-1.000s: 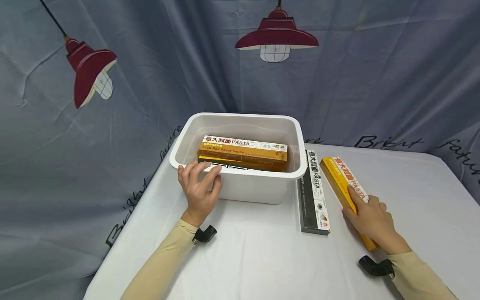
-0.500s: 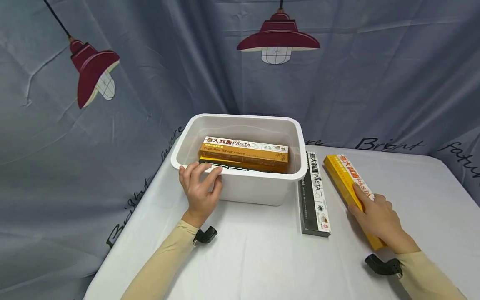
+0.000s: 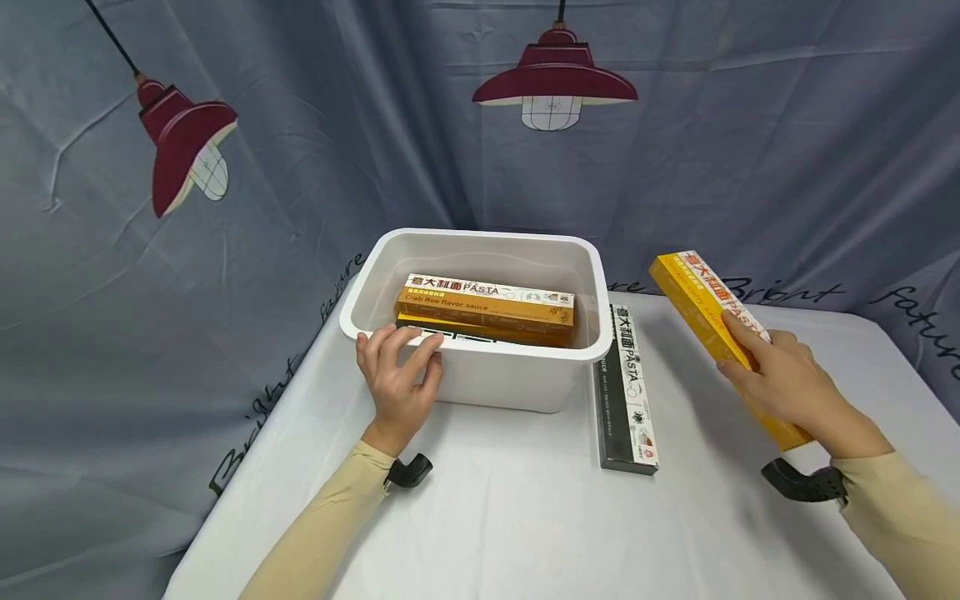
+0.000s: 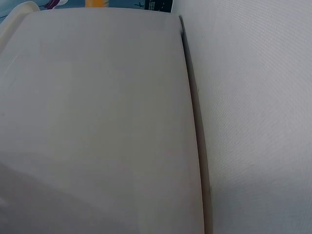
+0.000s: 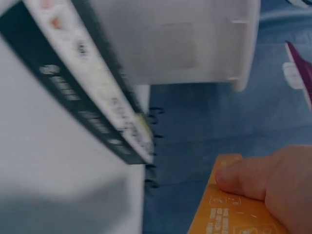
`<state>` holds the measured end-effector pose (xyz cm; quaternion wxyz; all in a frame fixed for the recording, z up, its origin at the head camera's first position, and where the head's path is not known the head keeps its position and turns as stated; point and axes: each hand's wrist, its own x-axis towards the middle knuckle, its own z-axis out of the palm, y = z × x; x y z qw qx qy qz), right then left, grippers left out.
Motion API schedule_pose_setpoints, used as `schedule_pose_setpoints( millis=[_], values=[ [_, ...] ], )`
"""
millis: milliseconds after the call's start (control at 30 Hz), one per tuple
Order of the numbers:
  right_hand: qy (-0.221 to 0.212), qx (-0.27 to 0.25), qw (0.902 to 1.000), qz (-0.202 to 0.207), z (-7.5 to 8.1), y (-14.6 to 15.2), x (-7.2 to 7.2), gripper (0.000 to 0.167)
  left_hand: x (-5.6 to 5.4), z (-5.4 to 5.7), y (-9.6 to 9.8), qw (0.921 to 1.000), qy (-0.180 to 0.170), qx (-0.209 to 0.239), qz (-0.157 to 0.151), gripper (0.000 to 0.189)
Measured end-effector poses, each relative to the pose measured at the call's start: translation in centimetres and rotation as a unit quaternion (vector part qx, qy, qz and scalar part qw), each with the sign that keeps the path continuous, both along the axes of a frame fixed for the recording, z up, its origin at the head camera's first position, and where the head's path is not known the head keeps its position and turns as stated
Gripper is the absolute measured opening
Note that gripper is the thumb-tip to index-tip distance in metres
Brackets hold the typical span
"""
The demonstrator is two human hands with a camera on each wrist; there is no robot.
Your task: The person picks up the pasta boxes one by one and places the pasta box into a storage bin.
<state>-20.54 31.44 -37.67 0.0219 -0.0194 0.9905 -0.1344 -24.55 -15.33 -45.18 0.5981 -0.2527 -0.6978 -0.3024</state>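
Observation:
In the head view, my right hand (image 3: 787, 379) grips a yellow curry sauce pasta box (image 3: 705, 296), thumb on one side. The box is raised above the table, tilted, and its orange face (image 5: 229, 204) shows under the thumb in the right wrist view. My left hand (image 3: 400, 375) holds the front rim of a white plastic bin (image 3: 495, 379), fingertips over the edge. Inside the bin lie a brown crab roe pasta box (image 3: 487, 300) and, partly hidden by the front rim, a darker box with a yellow edge. The left wrist view shows the bin's wall (image 4: 97, 112) but not the fingers.
A black-and-white pasta box (image 3: 628, 400) lies on the white table (image 3: 525, 500), just right of the bin. Behind the table hangs a blue-grey curtain (image 3: 360, 125) with printed red lamps and lettering.
My right hand has lifted the yellow pasta box off the table and moved it up and to the right. The left hand stays at the bin's rim.

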Motion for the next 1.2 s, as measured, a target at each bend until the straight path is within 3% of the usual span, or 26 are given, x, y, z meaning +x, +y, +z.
schedule_pose_setpoints(
  millis=[300,533,1033,1200],
  values=[
    [0.035,0.04,0.9967,0.061,6.5,-1.8,-1.8,0.08,0.0,-0.1,0.0,1.0,-0.007,0.0,-0.001,0.023],
    [0.046,0.063,0.9906,0.112,10.2,-5.3,-3.4,0.079,0.0,-0.1,-0.1,1.0,-0.004,0.002,0.0,0.023],
    [0.006,0.061,0.9763,0.208,14.1,-12.4,-7.2,0.072,-0.1,0.1,0.1,1.0,0.007,0.0,0.003,0.022],
    [-0.004,0.058,0.9715,0.23,14.5,-15.0,-8.1,0.071,0.0,0.0,0.2,1.0,-0.001,0.005,0.001,0.023]
  ],
)
